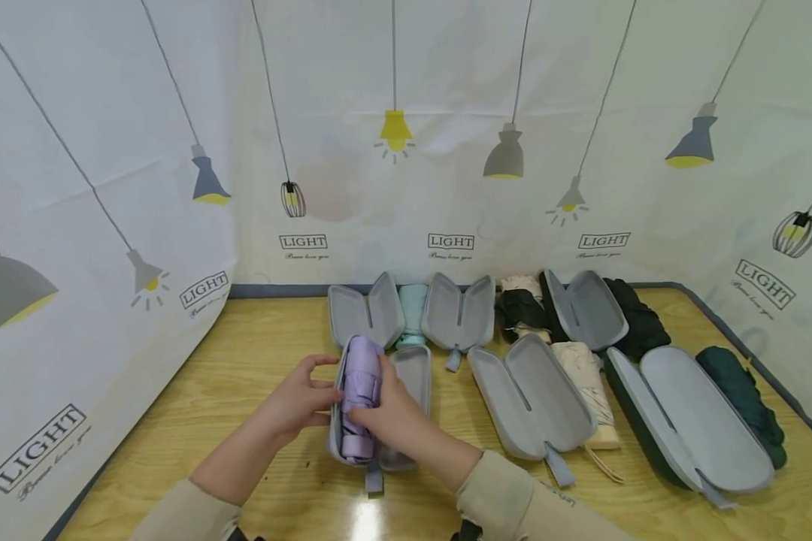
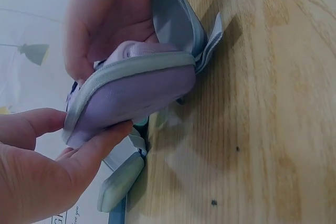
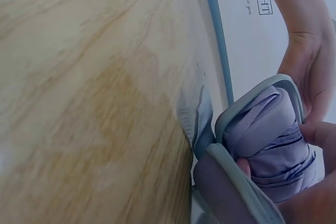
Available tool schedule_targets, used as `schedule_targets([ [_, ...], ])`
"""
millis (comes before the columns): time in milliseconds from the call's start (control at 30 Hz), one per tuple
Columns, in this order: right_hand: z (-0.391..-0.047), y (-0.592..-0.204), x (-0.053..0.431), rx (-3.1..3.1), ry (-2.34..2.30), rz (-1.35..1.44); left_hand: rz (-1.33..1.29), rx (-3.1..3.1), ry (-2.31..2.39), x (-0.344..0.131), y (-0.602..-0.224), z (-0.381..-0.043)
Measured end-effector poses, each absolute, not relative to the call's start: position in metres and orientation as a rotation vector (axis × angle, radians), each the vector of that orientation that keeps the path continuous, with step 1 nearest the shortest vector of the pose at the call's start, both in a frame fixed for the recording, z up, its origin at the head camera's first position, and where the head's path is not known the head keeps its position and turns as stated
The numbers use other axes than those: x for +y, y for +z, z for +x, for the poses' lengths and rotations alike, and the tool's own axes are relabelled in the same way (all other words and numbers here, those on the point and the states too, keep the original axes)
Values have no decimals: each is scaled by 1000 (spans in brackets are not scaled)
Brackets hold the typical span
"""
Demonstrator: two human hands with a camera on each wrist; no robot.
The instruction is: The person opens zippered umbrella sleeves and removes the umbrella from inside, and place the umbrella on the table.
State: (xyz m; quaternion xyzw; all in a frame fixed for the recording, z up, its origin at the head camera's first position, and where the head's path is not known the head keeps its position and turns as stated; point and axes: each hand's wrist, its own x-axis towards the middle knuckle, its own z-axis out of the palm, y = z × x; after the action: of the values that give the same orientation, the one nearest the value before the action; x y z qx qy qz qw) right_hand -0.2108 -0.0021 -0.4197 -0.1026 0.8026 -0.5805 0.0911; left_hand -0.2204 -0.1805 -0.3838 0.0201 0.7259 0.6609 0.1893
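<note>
A purple folded umbrella point(image 1: 362, 376) lies lengthwise in the left half of an unzipped purple case point(image 1: 414, 376) with grey lining. My left hand point(image 1: 303, 398) holds that half from outside, its thumb and fingers at the shell and zip edge in the left wrist view. Across the umbrella's right side, my right hand point(image 1: 401, 421) grips it, thumb on top. The right wrist view shows the umbrella's strap end point(image 3: 262, 124) tucked inside the zip rim, with dark-edged folds of fabric behind it. A grey pull tab point(image 1: 374, 479) hangs from the case's near end.
Open grey-lined cases stand behind and to the right, including one case point(image 1: 541, 398) near the middle and a large dark green one point(image 1: 707, 421). Beside them lie mint point(image 1: 413, 308), beige point(image 1: 587, 391), black point(image 1: 639, 319) and dark green point(image 1: 740, 402) umbrellas. A lamp-printed sheet point(image 1: 446, 188) backs the table.
</note>
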Motion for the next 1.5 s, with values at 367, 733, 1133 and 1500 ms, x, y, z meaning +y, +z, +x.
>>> schedule_targets([
  [367,-207,-409,8,2289,-1806,-286,23,2065,1805,-188,-393,-228],
  [733,-204,-382,34,2205,-1865,-222,13,2123,1683,-208,-398,-234],
  [1133,-208,-386,58,2485,-1697,-149,14,2162,1566,-227,-403,-240],
  [1500,-212,-421,63,2769,-1352,-182,11,2164,1550,-232,-402,-238],
])
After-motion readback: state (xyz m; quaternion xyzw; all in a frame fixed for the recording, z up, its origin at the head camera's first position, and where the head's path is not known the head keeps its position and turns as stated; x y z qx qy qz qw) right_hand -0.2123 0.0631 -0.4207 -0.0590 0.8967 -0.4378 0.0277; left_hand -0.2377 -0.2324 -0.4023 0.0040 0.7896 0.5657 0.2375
